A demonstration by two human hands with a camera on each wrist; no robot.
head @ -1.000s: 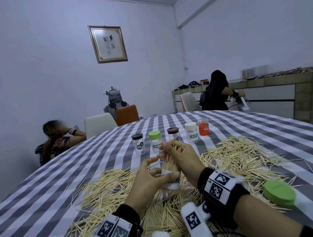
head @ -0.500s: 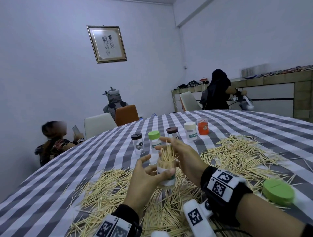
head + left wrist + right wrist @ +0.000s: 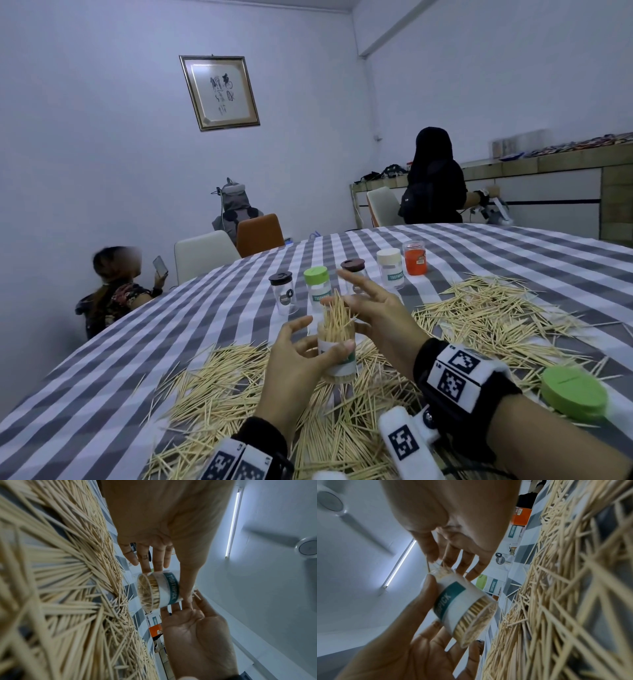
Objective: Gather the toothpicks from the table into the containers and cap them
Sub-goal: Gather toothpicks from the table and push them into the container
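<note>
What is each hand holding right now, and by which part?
The left hand grips the open toothpick container by its labelled side wall, thumb on the label. The right hand holds nothing; its fingers are spread beside the protruding toothpicks.

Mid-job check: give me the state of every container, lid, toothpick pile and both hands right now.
Held container: uncapped, upright, toothpicks sticking out of its mouth.
Left hand: grips the held container.
Right hand: fingers spread beside the protruding toothpicks, holding nothing.
Loose green lid: off, lying on the table.
Five far containers: capped, standing in a row.
Loose toothpicks: scattered on the tablecloth.
</note>
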